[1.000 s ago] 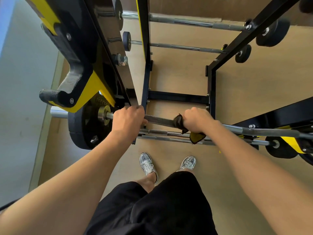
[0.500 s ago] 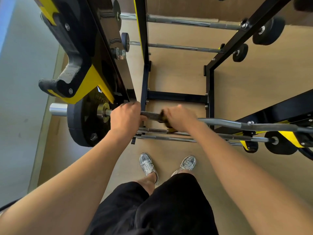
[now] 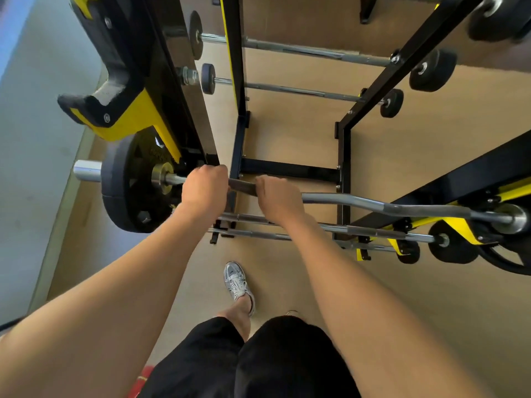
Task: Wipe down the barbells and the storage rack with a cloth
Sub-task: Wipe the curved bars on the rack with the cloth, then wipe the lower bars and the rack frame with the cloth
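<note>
A: Barbell (image 3: 359,203), the curl bar with the wavy shaft, lies across the front of the storage rack (image 3: 290,169), high up, its left end loaded with a black plate (image 3: 129,185) and a bare chrome sleeve poking past it.

B: Why two hands on it?

A: I read it as one steadying and one wiping. The left hand (image 3: 204,188) is closed around the shaft just inside the collar, beside the plate. That would keep the bar from rolling in its cradles while the other rubs along it.

B: And the right?

A: The right hand (image 3: 278,198) is curled over the shaft just beside the left. A dark strip (image 3: 242,185) shows between the two; it may be the cloth wrapped round the bar or only the knurled grip. I cannot tell which, and no cloth shows clearly anywhere.

B: So the hands are near the bar's left end.

A: Yes. Judging by that, the long bent run toward the right collar (image 3: 514,218) is yet to be covered, as are the other bars.

B: Others?

A: Straight bars rest on lower pegs below this one, and two more with small black ends sit on the far side of the rack. The frame is black with yellow trim.

B: The room?

A: Tan floor (image 3: 431,282), smooth and bare under the rack, meeting a pale grey wall (image 3: 34,139) along its left edge. The person stands at the rack's front, in black shorts and silver trainers.
</note>
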